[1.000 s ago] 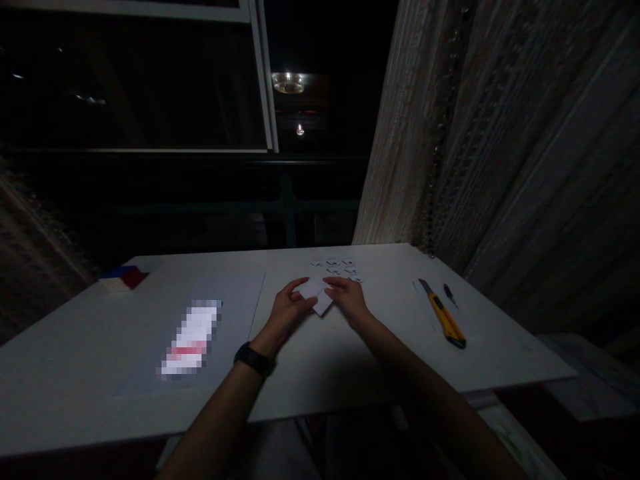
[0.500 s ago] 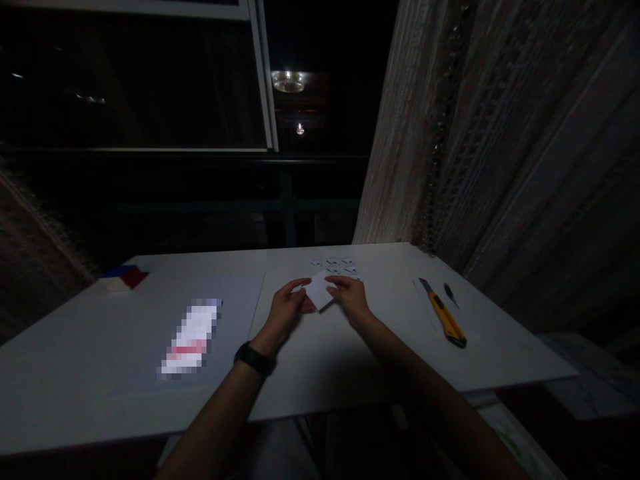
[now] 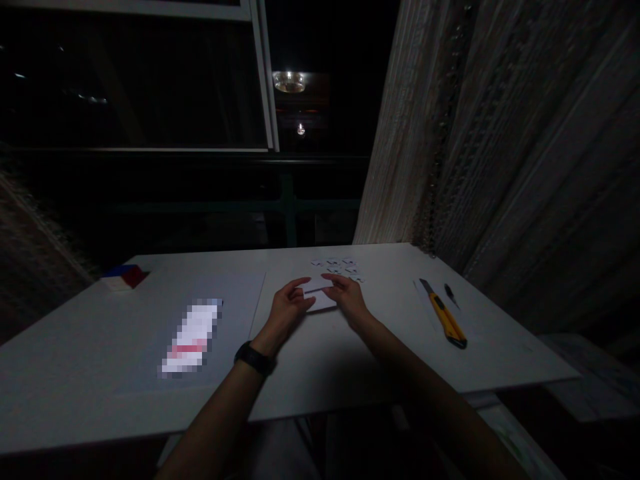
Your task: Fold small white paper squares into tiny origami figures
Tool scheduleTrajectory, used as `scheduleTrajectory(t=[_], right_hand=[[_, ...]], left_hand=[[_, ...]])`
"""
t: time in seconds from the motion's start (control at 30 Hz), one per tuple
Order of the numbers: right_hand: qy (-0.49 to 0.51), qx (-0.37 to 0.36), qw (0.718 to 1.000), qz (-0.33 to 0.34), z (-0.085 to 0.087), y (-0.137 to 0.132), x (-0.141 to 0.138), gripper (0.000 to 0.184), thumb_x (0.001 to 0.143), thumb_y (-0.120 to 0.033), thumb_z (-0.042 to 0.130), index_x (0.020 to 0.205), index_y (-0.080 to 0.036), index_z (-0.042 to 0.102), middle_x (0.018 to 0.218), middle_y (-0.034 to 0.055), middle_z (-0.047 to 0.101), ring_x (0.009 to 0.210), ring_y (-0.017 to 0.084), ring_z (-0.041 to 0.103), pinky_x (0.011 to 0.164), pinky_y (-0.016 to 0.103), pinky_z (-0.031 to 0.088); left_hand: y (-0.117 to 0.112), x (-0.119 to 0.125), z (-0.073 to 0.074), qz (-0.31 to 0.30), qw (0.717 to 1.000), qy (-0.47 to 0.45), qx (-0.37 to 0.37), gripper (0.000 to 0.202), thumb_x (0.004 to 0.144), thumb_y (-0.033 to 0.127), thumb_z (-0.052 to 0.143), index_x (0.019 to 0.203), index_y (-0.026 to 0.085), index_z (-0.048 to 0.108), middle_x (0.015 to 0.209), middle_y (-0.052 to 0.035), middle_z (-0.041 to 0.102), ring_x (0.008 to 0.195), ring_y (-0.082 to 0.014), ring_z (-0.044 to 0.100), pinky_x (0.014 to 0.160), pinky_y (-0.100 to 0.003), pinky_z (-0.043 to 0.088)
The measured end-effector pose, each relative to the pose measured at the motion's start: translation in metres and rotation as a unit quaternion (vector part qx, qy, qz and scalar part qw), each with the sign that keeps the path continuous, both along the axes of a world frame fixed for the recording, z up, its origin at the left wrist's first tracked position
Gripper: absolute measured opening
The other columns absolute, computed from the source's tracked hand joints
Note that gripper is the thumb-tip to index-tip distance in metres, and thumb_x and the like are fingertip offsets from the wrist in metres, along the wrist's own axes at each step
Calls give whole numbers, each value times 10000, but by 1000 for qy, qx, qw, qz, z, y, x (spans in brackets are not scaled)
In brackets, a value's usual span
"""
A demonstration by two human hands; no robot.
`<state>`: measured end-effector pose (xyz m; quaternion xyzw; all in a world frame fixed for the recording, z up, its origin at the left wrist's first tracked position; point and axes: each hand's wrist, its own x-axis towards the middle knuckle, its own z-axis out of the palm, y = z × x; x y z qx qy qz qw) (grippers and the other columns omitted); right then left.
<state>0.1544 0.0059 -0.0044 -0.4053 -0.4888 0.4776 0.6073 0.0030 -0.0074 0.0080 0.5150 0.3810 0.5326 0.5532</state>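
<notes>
A small white piece of paper (image 3: 320,295) lies low over the white table (image 3: 350,360), held between both hands. My left hand (image 3: 286,312) pinches its left side with the fingers closed on it; a dark watch sits on that wrist. My right hand (image 3: 349,299) grips its right side with fingers pressed on the top edge. Just beyond the hands lie several small white folded paper pieces (image 3: 336,267).
A yellow utility knife (image 3: 444,315) and a small dark tool (image 3: 451,294) lie at the right. A large white sheet (image 3: 220,313) covers the left, with a blurred packet (image 3: 191,337). Red and blue blocks (image 3: 125,275) sit at the far left corner. Curtains hang at the right.
The paper between my hands has turned from a tilted, raised diamond to a flatter position close to the table. Both hands stayed in place, fingers shifting on the paper.
</notes>
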Motion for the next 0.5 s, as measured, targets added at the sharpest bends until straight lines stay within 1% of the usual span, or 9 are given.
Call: scheduleTrajectory(t=[0.07, 0.13, 0.2, 0.27, 0.3, 0.37, 0.43, 0.5], right_hand=[[1, 10, 1000, -8, -2, 3, 0, 289, 544, -257, 682, 824, -187, 667, 714, 16, 649, 656, 159, 570, 602, 277, 428], [2, 14, 1000, -12, -5, 5, 0, 233, 551, -290, 688, 751, -175, 660, 686, 20, 646, 636, 158, 568, 593, 277, 425], [-3, 5, 1000, -13, -6, 6, 0, 221, 551, -335, 695, 684, -166, 641, 624, 16, 631, 581, 153, 558, 557, 274, 418], [-9, -10, 1000, -10, -6, 5, -1, 252, 543, -372, 700, 660, -162, 623, 579, 8, 616, 529, 145, 547, 517, 266, 407], [-13, -15, 1000, -8, -5, 4, -1, 271, 535, -378, 705, 673, -161, 619, 577, 6, 615, 521, 143, 549, 508, 263, 408], [-7, -23, 1000, 3, -4, 2, -2, 330, 509, -362, 726, 750, -168, 610, 618, 5, 633, 540, 149, 573, 519, 263, 428], [7, -36, 999, 28, -3, 1, -3, 429, 468, -316, 752, 838, -180, 584, 680, 10, 656, 582, 164, 604, 550, 277, 458], [15, -51, 997, 59, -4, -1, -3, 509, 439, -270, 767, 894, -187, 555, 718, 20, 672, 614, 181, 625, 581, 301, 480]], left_hand=[[1, 0, -1, 4, 1000, 6, 5, 585, 540, 195, 730, 1096, 155, 551, 686, 7, 618, 618, -109, 582, 582, -217, 430], [3, 0, -3, 8, 1000, 17, 10, 556, 549, 231, 731, 1075, 148, 568, 644, 11, 604, 590, -113, 572, 566, -222, 424], [5, 0, -5, 12, 999, 35, 14, 442, 555, 271, 731, 958, 124, 622, 649, -14, 614, 585, -126, 566, 557, -230, 420], [7, 0, -7, 19, 998, 57, 21, 307, 565, 315, 723, 785, 112, 656, 649, -35, 622, 577, -134, 556, 538, -231, 408], [8, 0, -8, 28, 997, 70, 27, 266, 572, 334, 715, 706, 112, 657, 623, -32, 615, 561, -131, 544, 522, -227, 396], [8, 0, -8, 53, 994, 90, 37, 254, 588, 364, 699, 600, 117, 643, 544, -9, 577, 514, -115, 508, 488, -216, 366], [7, -2, -7, 72, 993, 86, 32, 273, 599, 384, 687, 567, 119, 630, 505, 5, 551, 488, -105, 486, 473, -210, 353], [7, -3, -7, 79, 995, 62, 16, 288, 606, 401, 682, 577, 120, 624, 511, 6, 554, 487, -102, 484, 472, -208, 359]])
